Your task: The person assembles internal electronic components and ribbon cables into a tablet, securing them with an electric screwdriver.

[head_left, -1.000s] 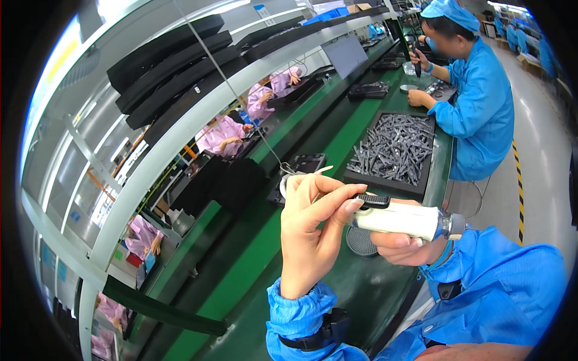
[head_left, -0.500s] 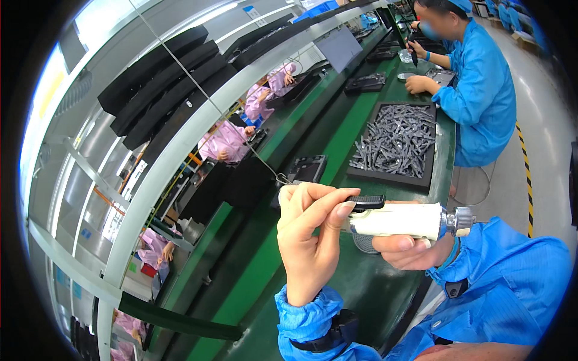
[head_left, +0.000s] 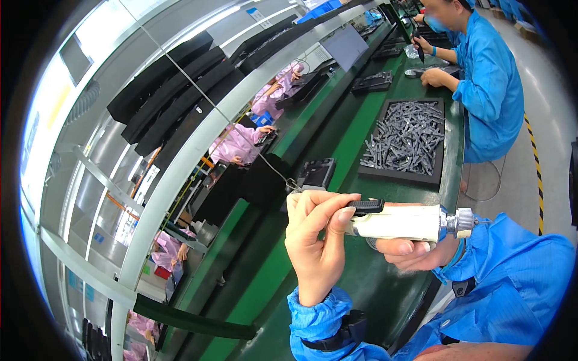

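Observation:
My right hand (head_left: pixel 412 253) is wrapped from below around a white cylindrical tool (head_left: pixel 409 221) with a knurled silver collar and a thin tip pointing right. Thumb and fingers of my left hand (head_left: pixel 316 240) pinch a small black ribbed piece (head_left: pixel 368 207) against the tool's upper left end. I cannot tell whether this piece is fixed to the tool. Both hands are raised over the green bench (head_left: pixel 367 289).
A black tray (head_left: pixel 403 175) heaped with slim dark parts lies beyond my hands. Black devices (head_left: pixel 317 172) rest along the bench. A thin wire (head_left: pixel 208 99) hangs diagonally to near my left hand. A co-worker in blue (head_left: pixel 487 90) sits at the far right; others in pink work across.
The whole view has shifted slightly, so the bench and tray sit further right in the picture. Both hands keep the same grip. The co-worker's hands have moved a little.

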A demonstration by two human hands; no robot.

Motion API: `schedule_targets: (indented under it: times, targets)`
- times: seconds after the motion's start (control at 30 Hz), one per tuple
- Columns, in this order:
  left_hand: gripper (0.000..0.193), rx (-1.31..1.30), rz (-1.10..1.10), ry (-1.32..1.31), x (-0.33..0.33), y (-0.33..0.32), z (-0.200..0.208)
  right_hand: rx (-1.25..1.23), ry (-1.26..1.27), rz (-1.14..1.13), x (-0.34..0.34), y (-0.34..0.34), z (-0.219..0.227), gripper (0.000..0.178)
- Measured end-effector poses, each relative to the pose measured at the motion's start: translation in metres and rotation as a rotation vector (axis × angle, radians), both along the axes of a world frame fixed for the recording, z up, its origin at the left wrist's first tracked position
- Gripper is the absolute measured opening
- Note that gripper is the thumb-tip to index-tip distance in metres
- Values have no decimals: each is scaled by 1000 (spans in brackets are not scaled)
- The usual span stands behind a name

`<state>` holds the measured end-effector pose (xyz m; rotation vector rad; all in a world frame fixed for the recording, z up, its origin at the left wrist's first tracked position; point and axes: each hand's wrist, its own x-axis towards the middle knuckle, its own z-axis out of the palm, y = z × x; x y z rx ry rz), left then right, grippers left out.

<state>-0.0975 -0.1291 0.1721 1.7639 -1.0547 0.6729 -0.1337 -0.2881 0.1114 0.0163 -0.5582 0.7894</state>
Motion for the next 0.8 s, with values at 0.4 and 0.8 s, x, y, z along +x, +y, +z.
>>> schedule_targets:
  times: [0.4,0.8]
  targets:
    - [12,120,190,-177,-13,-6,2,-30,2,43,9,-3,-11,46]
    - [10,106,152,-46,-11,-11,8,-71,-12,-47,3,-7,-5,43]
